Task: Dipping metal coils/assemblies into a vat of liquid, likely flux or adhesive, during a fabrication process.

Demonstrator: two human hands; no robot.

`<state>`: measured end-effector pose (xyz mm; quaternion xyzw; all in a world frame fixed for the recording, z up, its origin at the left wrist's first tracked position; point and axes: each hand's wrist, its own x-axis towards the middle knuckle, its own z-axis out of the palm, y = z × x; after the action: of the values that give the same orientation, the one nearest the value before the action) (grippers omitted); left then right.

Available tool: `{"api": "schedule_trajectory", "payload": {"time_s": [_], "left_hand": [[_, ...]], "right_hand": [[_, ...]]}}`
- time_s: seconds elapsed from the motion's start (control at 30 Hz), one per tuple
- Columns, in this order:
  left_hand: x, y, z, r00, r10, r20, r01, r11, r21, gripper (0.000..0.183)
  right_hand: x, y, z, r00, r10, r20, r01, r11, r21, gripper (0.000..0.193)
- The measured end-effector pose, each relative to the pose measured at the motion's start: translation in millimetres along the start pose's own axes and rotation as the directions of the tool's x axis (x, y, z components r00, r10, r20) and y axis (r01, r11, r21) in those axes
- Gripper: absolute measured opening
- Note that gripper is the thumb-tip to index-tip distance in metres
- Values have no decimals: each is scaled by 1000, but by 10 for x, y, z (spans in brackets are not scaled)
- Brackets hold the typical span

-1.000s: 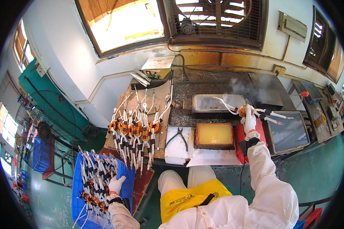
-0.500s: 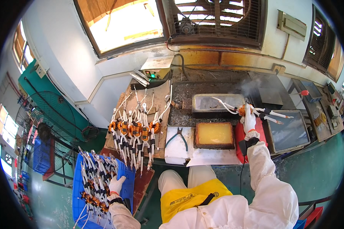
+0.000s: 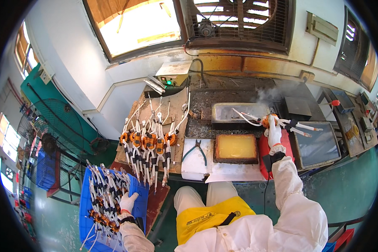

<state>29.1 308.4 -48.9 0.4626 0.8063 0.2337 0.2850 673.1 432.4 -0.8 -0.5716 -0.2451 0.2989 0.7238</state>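
Observation:
My gloved right hand (image 3: pixel 274 133) grips a copper-wound toroidal coil (image 3: pixel 265 121) with white leads. It is raised over the red block (image 3: pixel 281 145), between the silvery metal pot (image 3: pixel 239 112) and the grey tray (image 3: pixel 317 143); leads stick out on both sides. At lower left, my gloved left hand (image 3: pixel 127 202) rests against the pile of coils (image 3: pixel 105 218) in the blue bin (image 3: pixel 141 194), thumb apart from the fingers. Some of its fingertips are hard to make out among the leads. More toroidal coils (image 3: pixel 148 142) lie in a row on the wooden board (image 3: pixel 178 156).
A pot of amber liquid (image 3: pixel 237 146) stands in front of me, with cutting pliers (image 3: pixel 196 152) to its left. Smoke drifts near the metal pot. A control box (image 3: pixel 172 76) with a green light is at the back. A fan (image 3: pixel 50 143) stands left.
The smoke above the metal pot has drifted left and thinned. Both hands stay nearly where they were, and the right still holds the toroidal coil.

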Motion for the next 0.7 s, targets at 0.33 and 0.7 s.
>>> {"api": "schedule_trajectory", "payload": {"time_s": [0.33,0.7], "left_hand": [[50,-48,9,1000,-9,-13,10,996,89,48],[9,-25,9,1000,7,-17,-7,1000,12,47]], "right_hand": [[9,21,-4,1000,-11,-4,11,999,-31,40],[-56,-49,32,999,34,2,-33,987,-155,44]]}}
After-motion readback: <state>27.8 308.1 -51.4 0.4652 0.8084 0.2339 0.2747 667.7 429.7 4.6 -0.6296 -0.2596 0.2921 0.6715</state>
